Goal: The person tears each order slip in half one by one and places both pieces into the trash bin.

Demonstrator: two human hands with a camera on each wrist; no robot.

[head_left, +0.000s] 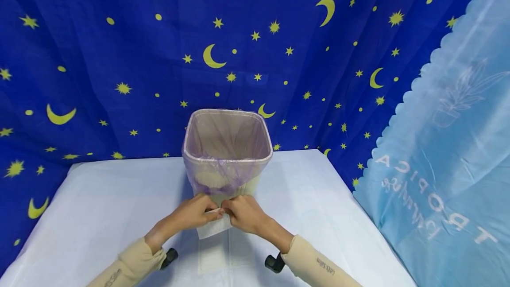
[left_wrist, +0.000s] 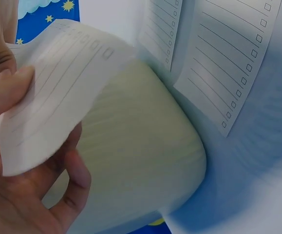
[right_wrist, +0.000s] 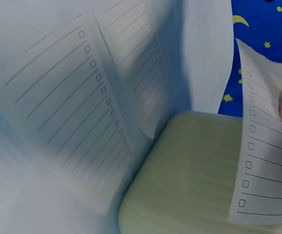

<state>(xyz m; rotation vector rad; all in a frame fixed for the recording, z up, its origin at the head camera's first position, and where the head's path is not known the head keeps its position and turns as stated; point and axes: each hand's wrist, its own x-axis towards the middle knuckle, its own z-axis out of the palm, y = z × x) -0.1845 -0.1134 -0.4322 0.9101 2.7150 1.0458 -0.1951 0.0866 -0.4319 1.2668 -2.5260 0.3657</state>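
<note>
In the head view, a lined paper slip with small checkboxes (head_left: 214,228) is held up in front of the bin. My left hand (head_left: 194,211) pinches it between thumb and fingers on one side. Right beside it, my right hand (head_left: 246,214) pinches the slip near its upper edge. The slip (left_wrist: 58,92) bends in the left wrist view, with its lines and checkboxes showing. Beyond both hands stands a cream bin (head_left: 249,187), with a thin purple bag (head_left: 209,172) lining it and folded over its rim.
Two more lined slips lie flat on the white table: one slip (right_wrist: 72,112) and another slip (right_wrist: 136,58), both by the bin's base. A blue curtain with moons and stars (head_left: 239,25) hangs behind. At right hangs a light-blue cloth (head_left: 438,145).
</note>
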